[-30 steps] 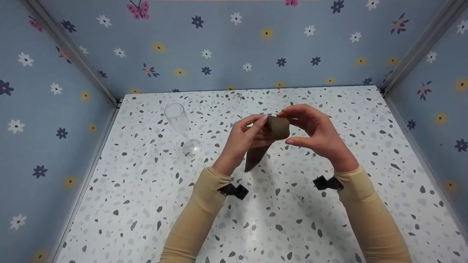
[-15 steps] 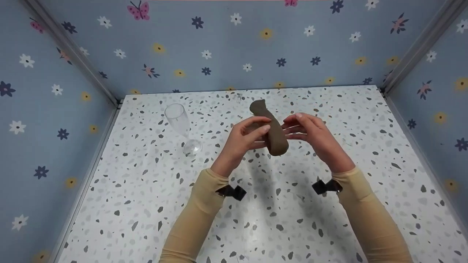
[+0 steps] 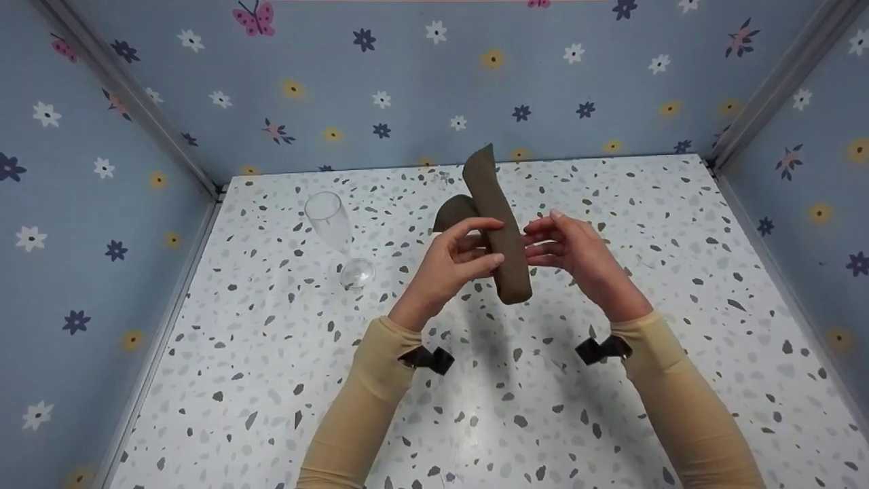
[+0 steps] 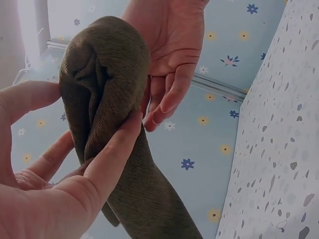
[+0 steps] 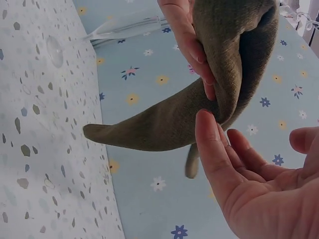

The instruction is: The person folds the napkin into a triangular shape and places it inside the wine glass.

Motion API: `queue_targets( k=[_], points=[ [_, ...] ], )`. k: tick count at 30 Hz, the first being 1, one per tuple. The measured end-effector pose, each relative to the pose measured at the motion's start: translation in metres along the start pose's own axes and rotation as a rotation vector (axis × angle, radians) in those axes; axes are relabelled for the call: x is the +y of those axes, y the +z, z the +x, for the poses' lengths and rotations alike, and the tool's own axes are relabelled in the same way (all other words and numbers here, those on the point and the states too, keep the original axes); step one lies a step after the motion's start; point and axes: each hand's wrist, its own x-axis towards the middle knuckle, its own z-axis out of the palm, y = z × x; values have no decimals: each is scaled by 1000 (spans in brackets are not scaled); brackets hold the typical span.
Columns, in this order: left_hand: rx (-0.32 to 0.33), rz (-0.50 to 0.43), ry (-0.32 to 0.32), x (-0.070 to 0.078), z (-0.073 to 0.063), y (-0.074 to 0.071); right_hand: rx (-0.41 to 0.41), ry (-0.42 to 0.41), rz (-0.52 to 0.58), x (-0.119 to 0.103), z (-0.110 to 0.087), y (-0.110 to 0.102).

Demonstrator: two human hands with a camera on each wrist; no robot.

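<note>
A brown cloth (image 3: 510,261), folded into a thick strip, is held in the air over the table. My left hand (image 3: 451,255) pinches its middle, thumb on one face and fingers behind. In the left wrist view the cloth (image 4: 112,59) shows a doubled, rolled-in end near the thumb, and a flat length hangs off below. A pointed tail of the cloth (image 5: 144,127) stretches toward the table side in the right wrist view. My right hand (image 3: 577,255) is beside the strip's right edge with fingers loosely extended, fingertips right at the fabric.
A clear champagne flute (image 3: 331,224) stands upright on the speckled white table (image 3: 244,380), left of the hands. Blue flowered panels (image 3: 434,81) wall in the table at the back and both sides.
The cloth has turned from a short bunched loop to a long strip with its end pointing up and away. The right hand has gone from a wide thumb-finger spread to fingers beside the cloth.
</note>
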Motion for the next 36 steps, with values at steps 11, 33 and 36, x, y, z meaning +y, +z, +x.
queue_targets(
  k=[11, 33, 36],
  points=[
    [-67, 92, 51, 0, -7, 2, -22, 64, 8, 0, 1, 9],
    [-153, 266, 17, 3, -23, 9, -18, 12, -83, 4, 2, 12],
    [-183, 282, 19, 1, -23, 7, -5, -2, -82, 6, 1, 12]
  ],
)
